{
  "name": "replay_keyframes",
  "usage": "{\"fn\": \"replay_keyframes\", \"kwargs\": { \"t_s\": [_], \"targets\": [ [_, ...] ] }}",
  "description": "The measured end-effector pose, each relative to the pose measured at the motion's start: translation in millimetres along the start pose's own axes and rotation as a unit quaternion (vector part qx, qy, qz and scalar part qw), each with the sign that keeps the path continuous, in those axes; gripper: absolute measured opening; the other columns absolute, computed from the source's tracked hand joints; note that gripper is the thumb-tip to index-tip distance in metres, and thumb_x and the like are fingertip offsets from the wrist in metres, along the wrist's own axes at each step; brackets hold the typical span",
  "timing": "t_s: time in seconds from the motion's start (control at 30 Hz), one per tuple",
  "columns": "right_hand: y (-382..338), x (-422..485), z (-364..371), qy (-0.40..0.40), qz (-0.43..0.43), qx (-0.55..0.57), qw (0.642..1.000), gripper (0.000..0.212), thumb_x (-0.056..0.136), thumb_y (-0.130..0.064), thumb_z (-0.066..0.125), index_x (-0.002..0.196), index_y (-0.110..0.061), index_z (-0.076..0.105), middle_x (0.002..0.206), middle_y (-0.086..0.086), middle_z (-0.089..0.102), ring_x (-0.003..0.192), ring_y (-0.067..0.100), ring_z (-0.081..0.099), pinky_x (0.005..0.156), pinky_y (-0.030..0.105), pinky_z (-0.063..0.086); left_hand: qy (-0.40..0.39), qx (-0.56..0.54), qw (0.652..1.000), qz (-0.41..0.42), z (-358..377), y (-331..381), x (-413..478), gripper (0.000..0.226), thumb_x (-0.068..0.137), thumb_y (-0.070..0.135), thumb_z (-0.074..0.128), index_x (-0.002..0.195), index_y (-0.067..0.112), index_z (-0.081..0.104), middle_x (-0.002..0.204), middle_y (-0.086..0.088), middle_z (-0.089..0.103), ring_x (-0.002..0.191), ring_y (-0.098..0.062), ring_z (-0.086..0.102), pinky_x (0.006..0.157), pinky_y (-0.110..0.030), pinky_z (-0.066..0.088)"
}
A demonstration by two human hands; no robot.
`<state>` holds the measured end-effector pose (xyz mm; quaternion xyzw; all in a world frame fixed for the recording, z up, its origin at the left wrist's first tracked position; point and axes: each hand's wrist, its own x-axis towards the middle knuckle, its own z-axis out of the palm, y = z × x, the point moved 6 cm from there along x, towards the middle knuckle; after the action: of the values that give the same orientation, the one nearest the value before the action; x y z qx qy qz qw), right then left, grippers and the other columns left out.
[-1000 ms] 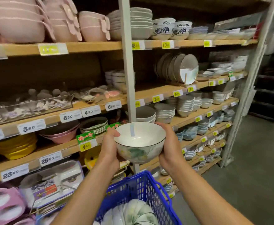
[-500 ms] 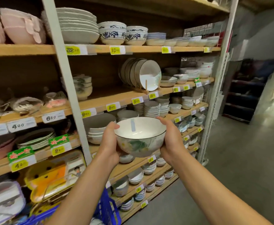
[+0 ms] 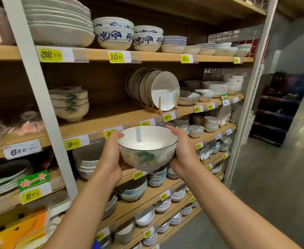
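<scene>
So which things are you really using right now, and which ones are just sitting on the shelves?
In use: flowered bowl, held up by the left hand and the right hand.

Just sitting there: stack of green-painted bowls, plates in the wooden rack, blue-patterned bowls, big white dishes, yellow price tags.

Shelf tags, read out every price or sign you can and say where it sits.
"32 88": yellow tag under the big plates.
"10 88": yellow tag under the blue-patterned bowls.
"9 98": yellow tag left of the bowl.
"6 50": white tag further left.
"2 98": yellow tag under the green sign.
Other tags, the sign's characters, the bowl's sticker: blurred.
</scene>
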<state>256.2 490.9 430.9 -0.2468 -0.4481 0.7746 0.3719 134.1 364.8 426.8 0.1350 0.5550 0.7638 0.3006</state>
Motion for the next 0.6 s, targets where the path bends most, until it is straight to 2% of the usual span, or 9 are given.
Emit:
{"fn": "replay_keyframes", "kwargs": {
  "t_s": [0.1,0.2,0.27,0.33,0.5,0.53,0.6],
  "targets": [
    [-7,27,8,-0.005,-0.002,-0.015,1.000,0.029,0.096,-0.025,0.044,0.111,-0.018,0.069,0.102,0.004,0.075,0.095,0.022,0.069,0.070,0.031,0.055,-0.005,0.004,1.000,0.016,8,9,26,0.023,0.085,0.036,0.046,0.096,0.022,0.061,0.081,-0.008,0.072,0.071,-0.029,0.068,0.047,-0.034,0.053],
    [-12,50,13,-0.013,-0.003,-0.018,1.000,0.035,0.096,-0.024,0.043,0.119,-0.013,0.066,0.113,0.009,0.071,0.106,0.027,0.065,0.087,0.039,0.052,-0.006,0.009,1.000,0.015,16,12,43,0.031,0.084,0.037,0.047,0.106,0.019,0.059,0.097,-0.014,0.070,0.088,-0.034,0.066,0.065,-0.044,0.058],
    [-13,62,13,-0.012,0.000,-0.013,1.000,0.032,0.096,-0.024,0.045,0.116,-0.013,0.067,0.111,0.009,0.071,0.102,0.027,0.066,0.088,0.039,0.052,-0.001,0.008,1.000,0.013,20,13,52,0.031,0.084,0.037,0.047,0.106,0.019,0.059,0.102,-0.015,0.069,0.094,-0.034,0.065,0.080,-0.050,0.056],
    [-14,74,13,-0.017,0.006,-0.008,1.000,0.026,0.096,-0.025,0.046,0.108,-0.017,0.068,0.105,0.007,0.072,0.097,0.024,0.066,0.086,0.039,0.053,-0.002,0.004,1.000,0.014,24,13,60,0.029,0.085,0.036,0.046,0.104,0.019,0.059,0.102,-0.015,0.069,0.096,-0.035,0.065,0.085,-0.052,0.054],
    [-12,107,21,-0.051,0.027,0.017,0.998,0.026,0.094,-0.023,0.047,0.107,-0.016,0.069,0.107,0.010,0.072,0.102,0.030,0.065,0.093,0.046,0.051,0.012,0.006,0.999,0.044,26,15,79,0.027,0.086,0.036,0.045,0.101,0.021,0.062,0.084,-0.010,0.075,0.089,-0.031,0.067,0.072,-0.043,0.057],
    [-11,114,24,-0.060,0.037,0.021,0.997,0.026,0.094,-0.022,0.048,0.109,-0.016,0.068,0.106,0.009,0.072,0.100,0.029,0.066,0.090,0.045,0.052,0.020,0.009,0.998,0.053,26,17,81,0.027,0.087,0.036,0.045,0.100,0.021,0.062,0.083,-0.009,0.075,0.087,-0.030,0.068,0.067,-0.040,0.057],
    [-6,129,31,-0.092,0.056,0.022,0.994,0.023,0.094,-0.023,0.048,0.105,-0.017,0.068,0.095,0.005,0.075,0.088,0.023,0.069,0.073,0.036,0.058,0.044,0.011,0.997,0.067,23,20,86,0.027,0.086,0.036,0.044,0.101,0.021,0.062,0.083,-0.008,0.075,0.084,-0.029,0.069,0.062,-0.038,0.057]
  ]
}}
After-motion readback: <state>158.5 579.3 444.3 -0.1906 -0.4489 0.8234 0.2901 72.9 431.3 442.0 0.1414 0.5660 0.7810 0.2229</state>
